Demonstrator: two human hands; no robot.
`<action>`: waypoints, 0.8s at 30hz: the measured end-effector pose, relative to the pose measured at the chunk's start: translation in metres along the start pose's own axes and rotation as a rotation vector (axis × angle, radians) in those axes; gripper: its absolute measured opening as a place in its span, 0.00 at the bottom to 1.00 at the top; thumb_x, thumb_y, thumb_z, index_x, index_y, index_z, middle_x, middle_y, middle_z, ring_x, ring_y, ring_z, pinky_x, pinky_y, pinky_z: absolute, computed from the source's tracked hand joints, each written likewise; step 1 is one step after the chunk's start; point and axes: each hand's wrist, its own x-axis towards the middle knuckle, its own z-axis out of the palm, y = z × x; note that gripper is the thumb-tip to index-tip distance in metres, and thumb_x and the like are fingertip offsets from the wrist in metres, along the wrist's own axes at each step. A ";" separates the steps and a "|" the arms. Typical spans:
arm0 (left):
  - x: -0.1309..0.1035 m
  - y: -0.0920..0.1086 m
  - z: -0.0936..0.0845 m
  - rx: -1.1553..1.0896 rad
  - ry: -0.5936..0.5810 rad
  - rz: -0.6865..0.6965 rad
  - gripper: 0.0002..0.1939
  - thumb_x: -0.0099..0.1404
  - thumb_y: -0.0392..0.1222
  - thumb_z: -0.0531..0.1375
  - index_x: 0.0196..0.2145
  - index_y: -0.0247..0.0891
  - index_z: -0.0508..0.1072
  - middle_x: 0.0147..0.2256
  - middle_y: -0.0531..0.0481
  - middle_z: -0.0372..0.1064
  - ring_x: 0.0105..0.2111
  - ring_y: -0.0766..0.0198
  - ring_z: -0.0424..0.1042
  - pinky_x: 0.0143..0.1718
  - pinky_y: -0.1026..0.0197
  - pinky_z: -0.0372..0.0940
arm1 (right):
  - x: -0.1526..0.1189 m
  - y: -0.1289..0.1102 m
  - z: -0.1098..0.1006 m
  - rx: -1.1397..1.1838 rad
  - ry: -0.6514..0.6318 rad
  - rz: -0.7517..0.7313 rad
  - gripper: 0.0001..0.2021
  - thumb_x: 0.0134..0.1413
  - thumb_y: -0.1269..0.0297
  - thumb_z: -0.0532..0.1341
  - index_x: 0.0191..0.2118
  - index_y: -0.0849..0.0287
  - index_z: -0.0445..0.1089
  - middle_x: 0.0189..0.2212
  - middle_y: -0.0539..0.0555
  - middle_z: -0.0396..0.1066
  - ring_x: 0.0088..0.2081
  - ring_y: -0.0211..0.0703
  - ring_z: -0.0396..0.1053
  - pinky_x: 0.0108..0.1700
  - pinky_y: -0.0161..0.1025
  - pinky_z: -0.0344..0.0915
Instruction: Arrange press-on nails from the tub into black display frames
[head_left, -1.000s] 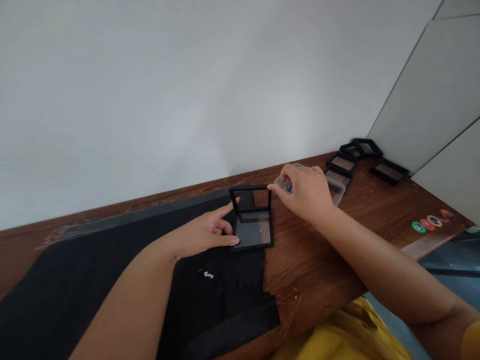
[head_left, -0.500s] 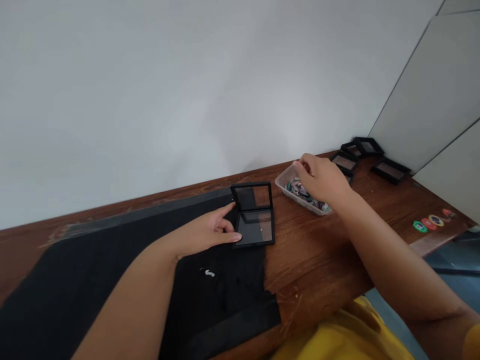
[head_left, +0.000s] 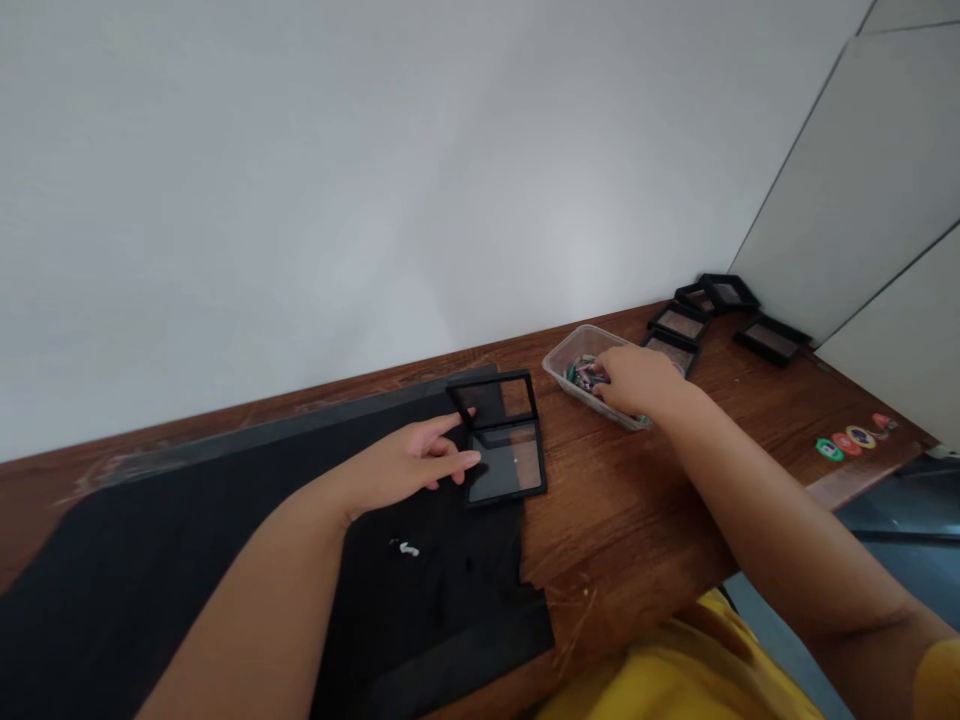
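Note:
A black hinged frame case (head_left: 541,462) with clear panes stands with its lid raised at the right edge of a black mat (head_left: 247,540). My left hand (head_left: 420,455) steadies the case at its left side, thumb on the base and index finger against the lid. To the right, my right hand (head_left: 637,378) reaches into a clear plastic tub (head_left: 559,350). Its thumb and index finger are apart among small multicoloured pieces (head_left: 577,374). The other fingers of that hand are hidden, and no held piece can be made out.
Several more black frame cases (head_left: 679,322) lie at the far right by the wall. Round coloured stickers (head_left: 844,443) sit near the right table edge. A small white piece (head_left: 408,549) lies on the mat. A pale wall (head_left: 300,200) bounds the wooden table (head_left: 607,520) behind.
My right hand has dropped from above the tub's rim down into the pieces. The left thumb has shifted slightly up along the case, and the lid leans a little differently.

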 end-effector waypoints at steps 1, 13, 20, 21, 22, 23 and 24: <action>0.000 0.000 0.001 -0.004 0.003 -0.001 0.53 0.58 0.68 0.65 0.73 0.43 0.57 0.29 0.52 0.77 0.36 0.54 0.76 0.35 0.56 0.65 | 0.001 0.000 0.001 -0.001 0.001 -0.001 0.12 0.57 0.67 0.65 0.46 0.58 0.80 0.46 0.66 0.81 0.44 0.59 0.78 0.38 0.48 0.69; 0.000 0.005 0.003 0.009 0.024 -0.018 0.53 0.58 0.67 0.65 0.73 0.41 0.56 0.30 0.52 0.77 0.37 0.53 0.77 0.35 0.56 0.67 | -0.002 -0.004 -0.010 0.089 0.072 0.047 0.19 0.58 0.74 0.60 0.54 0.56 0.76 0.47 0.62 0.80 0.46 0.57 0.76 0.41 0.46 0.65; 0.002 0.005 -0.004 -0.041 0.244 -0.066 0.52 0.55 0.66 0.67 0.70 0.39 0.60 0.32 0.50 0.76 0.41 0.50 0.76 0.34 0.56 0.70 | -0.002 -0.006 -0.019 0.639 0.226 -0.087 0.09 0.60 0.69 0.62 0.46 0.57 0.74 0.41 0.55 0.79 0.33 0.41 0.71 0.38 0.40 0.65; 0.001 0.007 -0.006 -0.052 0.309 -0.065 0.48 0.56 0.64 0.67 0.68 0.39 0.62 0.31 0.50 0.75 0.40 0.50 0.76 0.34 0.56 0.70 | -0.003 -0.008 -0.019 0.723 0.225 -0.119 0.08 0.60 0.68 0.62 0.45 0.57 0.74 0.40 0.55 0.78 0.32 0.40 0.69 0.36 0.40 0.65; 0.000 0.010 -0.007 -0.062 0.387 -0.066 0.44 0.58 0.63 0.66 0.65 0.38 0.65 0.31 0.50 0.73 0.39 0.51 0.75 0.34 0.55 0.71 | -0.003 -0.011 -0.018 0.806 0.224 -0.159 0.08 0.60 0.66 0.62 0.45 0.57 0.73 0.39 0.54 0.77 0.31 0.39 0.68 0.36 0.40 0.65; -0.003 0.014 -0.007 -0.067 0.483 -0.065 0.39 0.60 0.62 0.64 0.63 0.38 0.67 0.31 0.50 0.72 0.38 0.52 0.75 0.35 0.54 0.71 | -0.005 -0.016 -0.017 0.891 0.228 -0.205 0.08 0.60 0.65 0.63 0.44 0.58 0.73 0.39 0.54 0.77 0.31 0.39 0.68 0.36 0.39 0.66; -0.006 0.018 -0.006 -0.066 0.592 -0.064 0.35 0.63 0.61 0.62 0.61 0.38 0.67 0.31 0.49 0.72 0.37 0.52 0.74 0.36 0.53 0.70 | -0.006 -0.021 -0.016 0.977 0.241 -0.250 0.08 0.60 0.64 0.63 0.44 0.57 0.72 0.39 0.54 0.76 0.32 0.38 0.68 0.36 0.39 0.66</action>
